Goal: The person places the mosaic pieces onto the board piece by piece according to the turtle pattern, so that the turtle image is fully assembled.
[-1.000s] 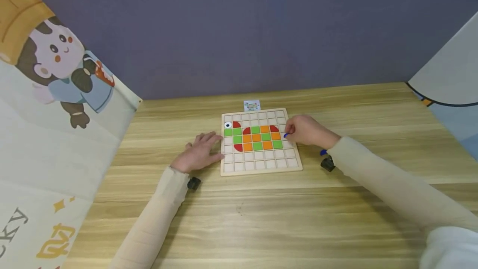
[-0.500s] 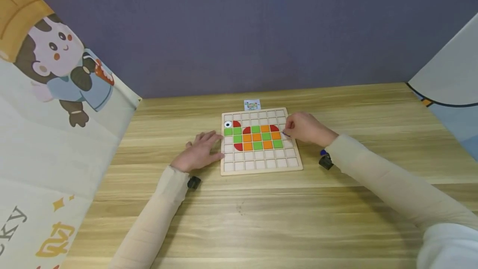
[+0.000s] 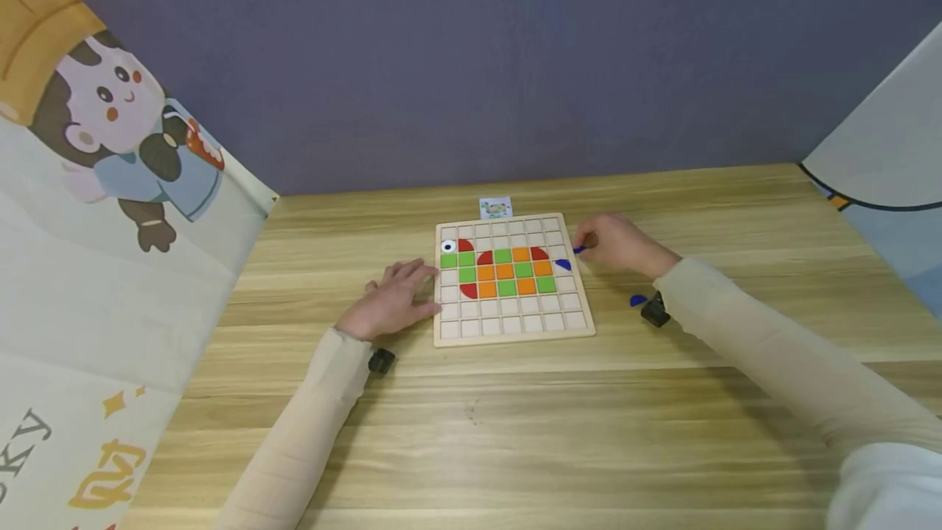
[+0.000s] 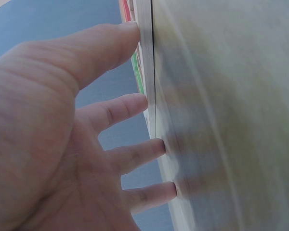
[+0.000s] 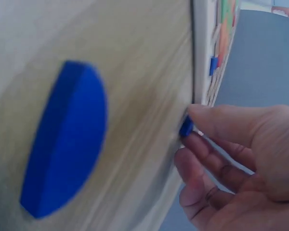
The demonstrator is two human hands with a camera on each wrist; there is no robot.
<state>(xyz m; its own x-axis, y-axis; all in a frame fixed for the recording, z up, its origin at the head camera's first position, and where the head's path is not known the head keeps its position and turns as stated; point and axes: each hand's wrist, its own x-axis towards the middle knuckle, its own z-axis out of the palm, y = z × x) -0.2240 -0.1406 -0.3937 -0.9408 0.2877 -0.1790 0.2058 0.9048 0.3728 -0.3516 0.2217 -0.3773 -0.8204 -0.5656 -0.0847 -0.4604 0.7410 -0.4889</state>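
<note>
A square wooden grid board lies on the table, with green, orange and red pieces and a white eye disc set in its cells. One blue piece rests in the right part of the grid, slightly askew. Just off the board's right edge, my right hand pinches another blue piece between thumb and index finger. A blue half-round piece lies on the table near that wrist. My left hand, fingers spread, touches the board's left edge with its fingertips and thumb.
A small picture card lies behind the board. Beyond the wooden table rises a dark blue-grey panel, and a printed cloth hangs on the left.
The right hand lowered a blue piece onto the board's right side and let it go. It then moved right and slightly back and took another blue piece. The left hand stayed put.
</note>
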